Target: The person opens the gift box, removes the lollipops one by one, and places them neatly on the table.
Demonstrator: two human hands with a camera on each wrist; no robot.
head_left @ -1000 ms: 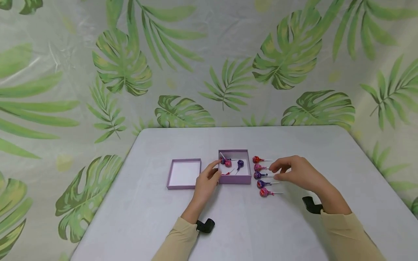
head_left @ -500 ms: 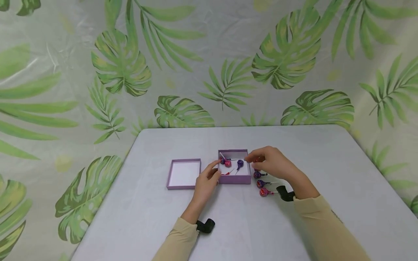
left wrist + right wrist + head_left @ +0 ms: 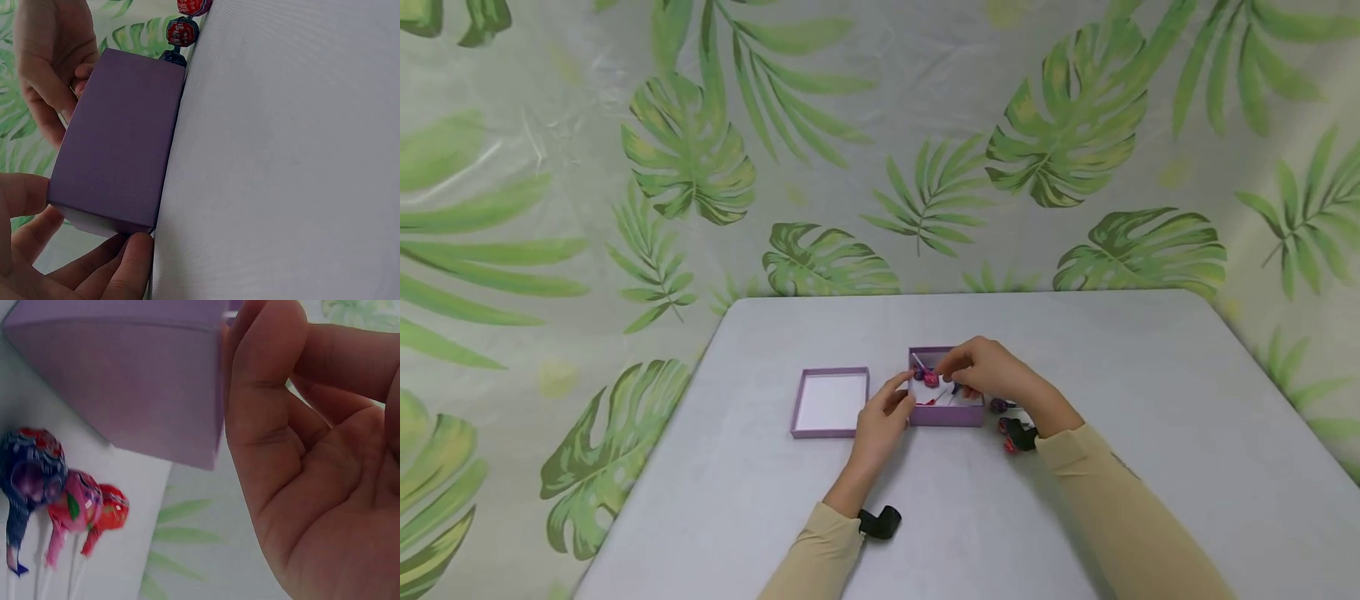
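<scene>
The lidless purple box point(image 3: 945, 417) sits on the table point(image 3: 700, 500), a pink lollipop point(image 3: 931, 380) among those inside. The left hand point(image 3: 877, 427) rests spread fingers against its left wall without wrapping it; that light bracing should keep the box from sliding. The right hand point(image 3: 992, 367) reaches in over the right side, thumb and fingers bent together; whether they pinch a stick, I cannot tell. The step appears to be handling one lollipop here, best pinched by its stick and kept clear of the rim. The wrist should stay high, sparing the row of lollipops point(image 3: 75, 500) just beside the box.
</scene>
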